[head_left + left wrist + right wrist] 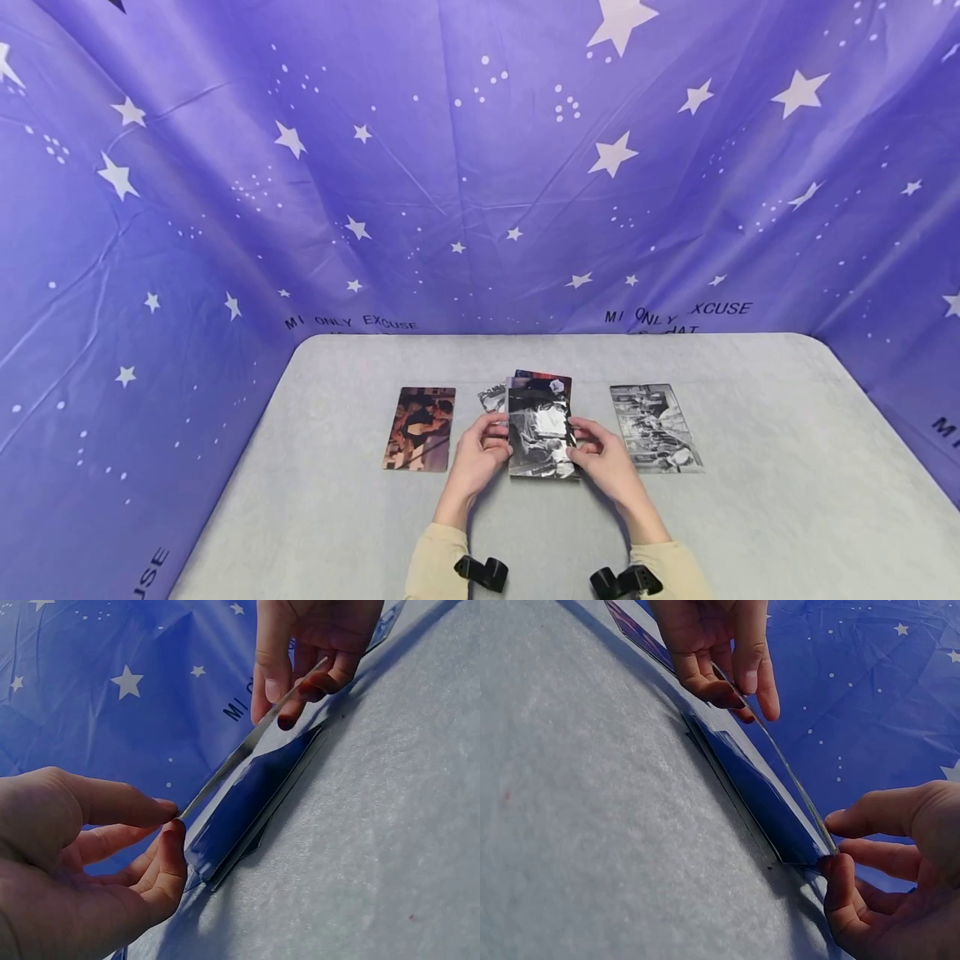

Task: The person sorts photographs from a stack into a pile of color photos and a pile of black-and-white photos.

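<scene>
Both hands hold a black-and-white photo print [538, 433] by its opposite side edges. My left hand [480, 458] pinches its left edge between thumb and fingers. On the other side my right hand [604, 461] pinches the right edge the same way. Seen nearly edge-on in the left wrist view, the held print [247, 746] is raised over a small stack of prints [251, 802] on the table. From above it hides most of that stack; a dark colour print [542, 376] shows past its top, and a corner of another black-and-white print [491, 398] at its left.
A warm-toned colour print [420, 429] lies flat to the left of the hands. To the right lies another black-and-white print [658, 429]. The grey table [337, 517] ends at a purple star-patterned curtain [450, 183] behind and on both sides.
</scene>
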`<state>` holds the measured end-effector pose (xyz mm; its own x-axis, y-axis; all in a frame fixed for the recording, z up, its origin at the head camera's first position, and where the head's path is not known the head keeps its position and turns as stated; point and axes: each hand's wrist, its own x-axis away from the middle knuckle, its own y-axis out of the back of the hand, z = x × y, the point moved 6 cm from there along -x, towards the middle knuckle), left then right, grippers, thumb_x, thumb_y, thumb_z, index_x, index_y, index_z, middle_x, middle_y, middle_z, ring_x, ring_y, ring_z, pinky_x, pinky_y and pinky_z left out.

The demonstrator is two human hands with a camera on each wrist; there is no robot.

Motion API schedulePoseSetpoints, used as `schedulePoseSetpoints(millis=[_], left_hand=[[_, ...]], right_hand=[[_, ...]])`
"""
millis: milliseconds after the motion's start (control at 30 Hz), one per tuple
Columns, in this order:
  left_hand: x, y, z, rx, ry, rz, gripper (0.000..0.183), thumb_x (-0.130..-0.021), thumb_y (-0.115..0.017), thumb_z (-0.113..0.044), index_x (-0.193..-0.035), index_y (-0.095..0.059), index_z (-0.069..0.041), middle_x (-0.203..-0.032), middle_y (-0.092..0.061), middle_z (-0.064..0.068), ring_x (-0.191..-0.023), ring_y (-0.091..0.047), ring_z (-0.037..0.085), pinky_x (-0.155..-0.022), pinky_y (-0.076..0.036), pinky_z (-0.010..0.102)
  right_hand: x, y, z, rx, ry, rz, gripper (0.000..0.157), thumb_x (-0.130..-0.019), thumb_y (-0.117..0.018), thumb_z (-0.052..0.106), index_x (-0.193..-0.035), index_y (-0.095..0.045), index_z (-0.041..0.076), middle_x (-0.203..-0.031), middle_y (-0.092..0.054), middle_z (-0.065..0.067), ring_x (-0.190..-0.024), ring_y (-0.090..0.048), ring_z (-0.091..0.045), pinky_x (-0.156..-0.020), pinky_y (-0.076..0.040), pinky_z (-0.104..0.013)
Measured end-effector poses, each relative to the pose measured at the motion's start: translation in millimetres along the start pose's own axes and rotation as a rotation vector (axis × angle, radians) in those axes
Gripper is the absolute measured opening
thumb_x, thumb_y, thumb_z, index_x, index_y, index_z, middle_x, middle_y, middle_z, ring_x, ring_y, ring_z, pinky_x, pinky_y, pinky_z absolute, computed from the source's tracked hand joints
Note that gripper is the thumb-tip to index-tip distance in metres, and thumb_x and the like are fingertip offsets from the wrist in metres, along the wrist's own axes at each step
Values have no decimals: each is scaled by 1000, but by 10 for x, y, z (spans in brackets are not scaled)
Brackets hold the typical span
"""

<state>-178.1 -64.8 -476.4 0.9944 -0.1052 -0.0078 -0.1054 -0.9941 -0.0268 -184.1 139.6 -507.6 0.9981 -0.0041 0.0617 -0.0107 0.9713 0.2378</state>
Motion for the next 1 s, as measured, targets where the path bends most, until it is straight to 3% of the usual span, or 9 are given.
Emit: schedulePoseSetpoints(millis=[167, 333, 433, 667, 1000], left_hand=[[-44, -64, 9, 11, 24, 49, 49, -74, -54, 18, -123, -50, 18, -100, -56, 31, -78, -60, 23, -67, -48, 19], [-94, -137, 9, 26, 27, 60, 50, -75, -54, 18, -125, -49, 18, -101, -55, 31, -79, -61, 24, -67, -47, 19], [-108, -176, 10, 36, 29, 61, 51, -75, -54, 18, -125, -49, 18, -101, -55, 31, -79, -61, 24, -67, -47, 19], [-157, -269, 35, 27, 15, 90, 53, -72, -55, 19, -124, -48, 18, -97, -55, 30, -76, -60, 23, -65, -48, 19], [-226, -362, 35, 1, -5, 115, 52, -72, -57, 20, -123, -50, 17, -94, -56, 29, -75, -61, 24, -62, -48, 18]], right_hand=[[-24, 74, 16, 22, 13, 4, 49, -79, -68, -7, -127, -57, -8, -105, -60, -18, -74, -54, -9, -66, -47, -20], [-66, 165, 77, 24, 156, 14, 46, -77, -66, -7, -122, -57, -11, -96, -59, -17, -69, -52, -7, -58, -45, -19], [-73, 209, 96, 8, 183, 32, 46, -77, -65, -7, -122, -56, -12, -95, -58, -16, -68, -51, -8, -52, -43, -18], [-96, 295, 27, 62, 47, 36, 50, -80, -65, -9, -128, -53, -10, -104, -57, -21, -72, -51, -8, -57, -44, -19], [-93, 401, -37, 61, 48, 48, 50, -81, -66, -8, -130, -52, -9, -106, -56, -20, -74, -54, -9, -60, -47, -20]])
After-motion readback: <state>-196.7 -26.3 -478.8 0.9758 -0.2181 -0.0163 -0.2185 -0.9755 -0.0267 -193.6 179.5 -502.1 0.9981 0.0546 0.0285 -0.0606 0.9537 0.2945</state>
